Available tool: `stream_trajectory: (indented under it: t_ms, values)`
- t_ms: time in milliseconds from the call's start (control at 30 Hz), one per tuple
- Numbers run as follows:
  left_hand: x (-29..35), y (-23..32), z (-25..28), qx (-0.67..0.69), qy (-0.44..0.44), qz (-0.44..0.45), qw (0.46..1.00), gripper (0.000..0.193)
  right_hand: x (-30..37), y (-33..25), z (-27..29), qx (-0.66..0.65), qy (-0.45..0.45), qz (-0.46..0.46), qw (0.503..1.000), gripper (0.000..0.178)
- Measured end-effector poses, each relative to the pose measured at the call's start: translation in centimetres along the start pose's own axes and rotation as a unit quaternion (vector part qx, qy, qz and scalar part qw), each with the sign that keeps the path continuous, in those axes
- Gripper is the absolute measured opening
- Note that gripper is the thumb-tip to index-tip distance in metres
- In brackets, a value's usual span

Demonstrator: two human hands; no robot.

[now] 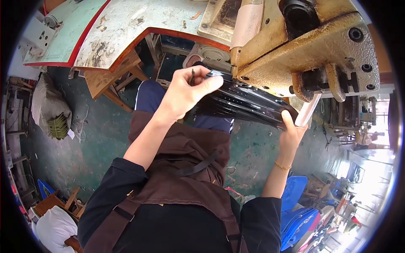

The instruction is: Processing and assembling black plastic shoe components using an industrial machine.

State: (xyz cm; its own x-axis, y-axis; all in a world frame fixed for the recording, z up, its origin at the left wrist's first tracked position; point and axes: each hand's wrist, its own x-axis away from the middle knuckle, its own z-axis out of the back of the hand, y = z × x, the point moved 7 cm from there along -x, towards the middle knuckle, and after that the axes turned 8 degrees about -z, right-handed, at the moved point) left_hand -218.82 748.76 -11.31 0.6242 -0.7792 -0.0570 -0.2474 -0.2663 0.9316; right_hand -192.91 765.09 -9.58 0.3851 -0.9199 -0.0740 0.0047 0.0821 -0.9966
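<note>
Probably light, supple and slippery, best held by its edges, the glossy black sheet [244,103] lay beside the machine head [270,63]. The left hand [185,92] seemed to pinch its left end; the right hand [292,135] clasped the other.

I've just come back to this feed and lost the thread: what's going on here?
A person in a brown apron has a glossy black material beneath a worn, yellowed machine head. The right hand grips its right end, thumb on top. The left hand is at the other end; whether it grips the material isn't clear. The machine head hides part of the material.
</note>
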Motion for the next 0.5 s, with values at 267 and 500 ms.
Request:
stream_trajectory:
  t_ms: [267,500]
  values:
    - [-0.6,0.6,3.6,0.019,0.081,-0.073,0.994,0.011,0.0,-0.9,-4.5,0.136,0.009,0.023,0.99,0.023]
    - [-0.7,1.5,8.4,0.075,0.158,-0.066,0.982,0.013,0.1,0.8,-8.6,0.072,-0.187,-0.118,0.973,0.017]
